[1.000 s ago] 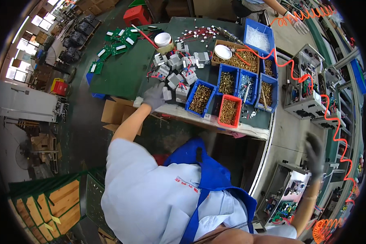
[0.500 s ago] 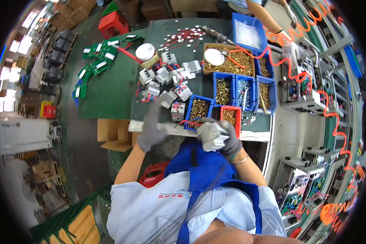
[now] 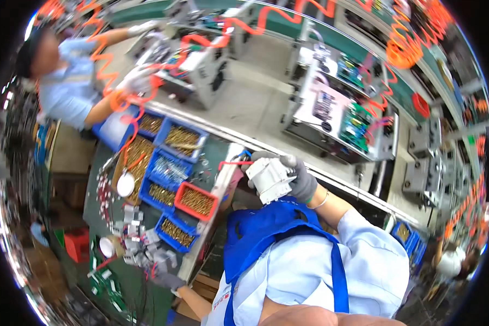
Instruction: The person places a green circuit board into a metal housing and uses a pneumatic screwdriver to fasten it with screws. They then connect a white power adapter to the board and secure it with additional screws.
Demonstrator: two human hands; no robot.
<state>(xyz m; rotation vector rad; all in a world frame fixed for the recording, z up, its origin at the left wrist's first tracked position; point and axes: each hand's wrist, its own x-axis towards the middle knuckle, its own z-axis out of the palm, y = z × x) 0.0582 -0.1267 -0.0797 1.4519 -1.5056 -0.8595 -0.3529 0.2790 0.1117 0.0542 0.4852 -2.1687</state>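
In front of my blue apron, my right hand [image 3: 303, 185], in a dark grey glove, grips a boxy grey-white electrical component [image 3: 270, 179]. A red wire [image 3: 236, 162] and a bit of blue stick out from its left side. My left hand [image 3: 169, 280], gloved alike, is low at the left, by the table's edge. Beside it lies a pile of similar grey electrical components [image 3: 149, 247] with red wires. The fingers of that hand are small and blurred, so its grip cannot be made out.
Blue bins [image 3: 168, 167] and a red bin [image 3: 196, 201] of small metal parts stand on the green table, near green circuit boards [image 3: 104, 288]. A co-worker [image 3: 73, 81] in white gloves works at the far left. Metal-framed units [image 3: 331, 111] line the conveyor beneath orange coiled hoses [image 3: 266, 20].
The view has swung to the right, toward the conveyor. My right hand keeps hold of the component. My left hand has gone from the table's front edge to beside the component pile.
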